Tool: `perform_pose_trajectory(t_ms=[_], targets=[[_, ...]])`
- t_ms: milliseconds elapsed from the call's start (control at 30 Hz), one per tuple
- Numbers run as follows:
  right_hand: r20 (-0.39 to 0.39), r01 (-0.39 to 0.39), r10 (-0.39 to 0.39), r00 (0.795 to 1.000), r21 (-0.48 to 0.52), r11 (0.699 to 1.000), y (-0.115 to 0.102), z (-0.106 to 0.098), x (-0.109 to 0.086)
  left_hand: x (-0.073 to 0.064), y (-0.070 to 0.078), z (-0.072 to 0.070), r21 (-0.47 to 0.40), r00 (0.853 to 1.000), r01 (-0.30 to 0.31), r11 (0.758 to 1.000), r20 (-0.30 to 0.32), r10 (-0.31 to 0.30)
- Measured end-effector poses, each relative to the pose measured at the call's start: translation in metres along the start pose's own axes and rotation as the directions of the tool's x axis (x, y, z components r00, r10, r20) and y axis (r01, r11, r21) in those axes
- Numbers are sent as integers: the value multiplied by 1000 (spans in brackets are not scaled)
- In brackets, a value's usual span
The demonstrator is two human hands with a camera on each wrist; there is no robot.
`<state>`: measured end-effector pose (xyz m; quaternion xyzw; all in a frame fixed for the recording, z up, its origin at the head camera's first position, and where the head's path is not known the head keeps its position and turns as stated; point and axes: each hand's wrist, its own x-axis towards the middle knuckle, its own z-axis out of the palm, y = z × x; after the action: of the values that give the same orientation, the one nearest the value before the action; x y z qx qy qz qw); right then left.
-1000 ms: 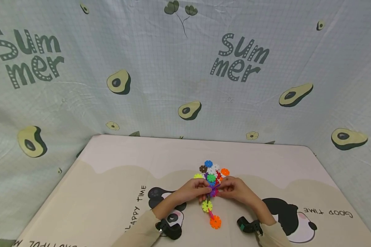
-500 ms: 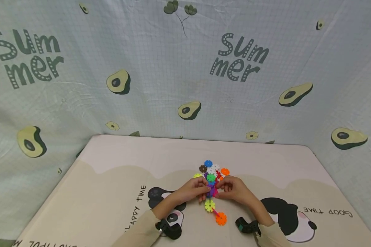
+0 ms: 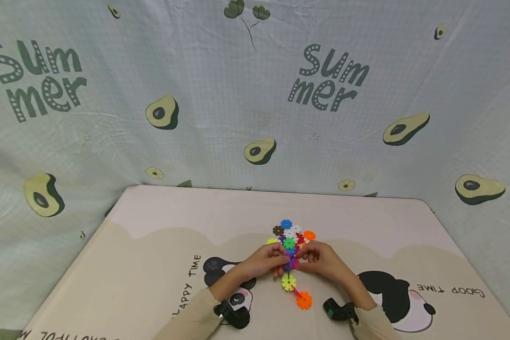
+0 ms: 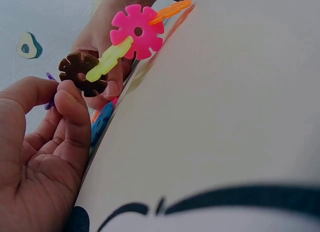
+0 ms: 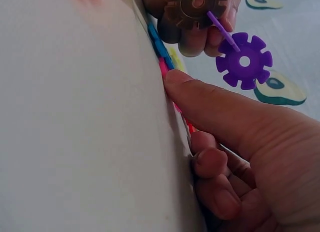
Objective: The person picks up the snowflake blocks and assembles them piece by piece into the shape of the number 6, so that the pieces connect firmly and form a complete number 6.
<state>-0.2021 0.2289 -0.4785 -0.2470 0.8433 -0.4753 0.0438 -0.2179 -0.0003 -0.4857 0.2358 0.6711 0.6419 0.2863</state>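
Note:
My left hand (image 3: 261, 262) pinches a chain of slotted plastic discs at its near-left side. In the left wrist view its fingertips meet the brown disc (image 4: 72, 65), which joins a yellow disc (image 4: 107, 61), a pink disc (image 4: 145, 40) and an orange disc (image 4: 171, 11). At the other end hangs a purple disc (image 5: 255, 68), seen in the right wrist view. My right hand (image 3: 323, 259) has loosely bent fingers, apart from the chain. Its thumb tip rests by a pink disc (image 5: 163, 67) and a blue disc (image 5: 159, 45) low at the table.
Beyond the hands lies a group of loose discs, among them green (image 3: 289, 242), blue (image 3: 286, 224), brown (image 3: 278, 230) and orange (image 3: 309, 235). The table cover (image 3: 161, 278) carries panda prints, and a patterned cloth (image 3: 212, 113) hangs behind.
The right fingers have come off the purple disc, which has turned to sit over the chain's top. The chain's yellow and orange end has swung right. Little differs over the last half second.

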Motion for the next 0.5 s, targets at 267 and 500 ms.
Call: perform_pose_trajectory(t_ms=[267,500], targets=[[28,64,-64,998,-6,998,5,2,2,0,0,0,-3,1000,-5,1000,-1,5],[41,131,-129,991,-53,990,8,1,2,0,0,0,4,1000,-4,1000,2,4]])
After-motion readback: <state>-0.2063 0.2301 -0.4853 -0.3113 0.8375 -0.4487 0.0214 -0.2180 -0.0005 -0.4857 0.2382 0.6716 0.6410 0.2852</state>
